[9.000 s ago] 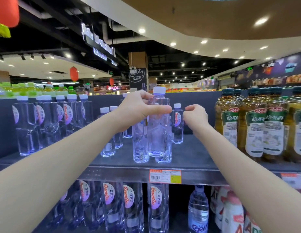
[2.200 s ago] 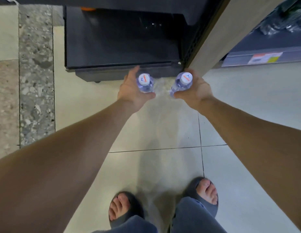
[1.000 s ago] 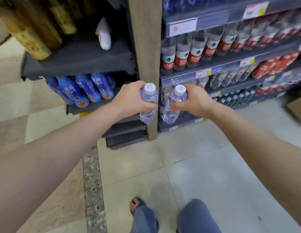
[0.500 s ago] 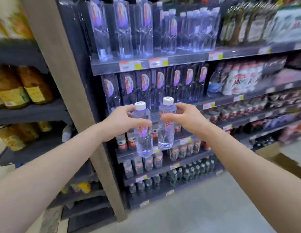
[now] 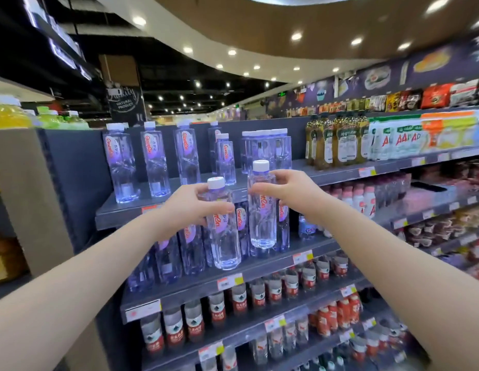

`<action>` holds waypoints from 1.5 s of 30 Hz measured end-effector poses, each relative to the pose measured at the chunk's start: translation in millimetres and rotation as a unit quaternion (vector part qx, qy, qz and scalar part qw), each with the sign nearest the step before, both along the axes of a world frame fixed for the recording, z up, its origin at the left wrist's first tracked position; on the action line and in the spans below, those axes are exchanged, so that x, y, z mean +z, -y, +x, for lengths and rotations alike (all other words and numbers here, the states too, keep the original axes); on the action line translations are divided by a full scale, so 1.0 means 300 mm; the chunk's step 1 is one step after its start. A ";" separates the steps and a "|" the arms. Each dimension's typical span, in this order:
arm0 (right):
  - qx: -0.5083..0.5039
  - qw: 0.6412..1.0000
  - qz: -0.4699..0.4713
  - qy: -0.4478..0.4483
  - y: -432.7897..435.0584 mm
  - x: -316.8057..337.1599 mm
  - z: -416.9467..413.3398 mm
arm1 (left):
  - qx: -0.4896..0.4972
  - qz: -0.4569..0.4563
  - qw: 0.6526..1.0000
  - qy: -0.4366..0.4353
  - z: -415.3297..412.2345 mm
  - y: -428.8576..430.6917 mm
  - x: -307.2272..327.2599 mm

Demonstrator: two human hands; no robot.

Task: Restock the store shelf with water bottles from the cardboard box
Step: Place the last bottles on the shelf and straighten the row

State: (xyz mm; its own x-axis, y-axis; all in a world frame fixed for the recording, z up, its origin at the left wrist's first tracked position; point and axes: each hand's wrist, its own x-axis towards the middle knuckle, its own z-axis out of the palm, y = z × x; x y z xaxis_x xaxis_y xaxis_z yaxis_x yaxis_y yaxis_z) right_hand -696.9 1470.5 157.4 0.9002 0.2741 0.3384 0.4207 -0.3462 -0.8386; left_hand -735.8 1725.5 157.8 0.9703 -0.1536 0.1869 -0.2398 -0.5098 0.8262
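Two clear water bottles are hanging upright in front of the shelving, the left bottle lower and the right bottle with its cap nearing the top shelf. The left hand is clamping its fingers round one shoulder; the right hand is pinching the other below the cap. Same-brand bottles are crowding the second shelf behind them, partly hiding. Taller bottles are standing above, near amber bottles. The far right is blurring. Both bottles are riding higher than half a second ago.
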 end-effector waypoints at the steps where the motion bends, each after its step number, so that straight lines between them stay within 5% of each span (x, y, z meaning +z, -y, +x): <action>1: -0.003 1.000 0.000 0.003 0.015 0.015 0.037 | 0.000 0.010 1.000 0.008 0.033 0.011 0.020; 17: 0.011 0.997 -0.010 0.074 0.270 0.251 0.680 | 0.026 0.004 0.997 0.071 0.599 0.299 0.303; 45: 0.161 0.984 0.034 0.068 0.611 0.214 1.461 | 0.241 0.034 0.969 0.053 0.903 0.862 0.334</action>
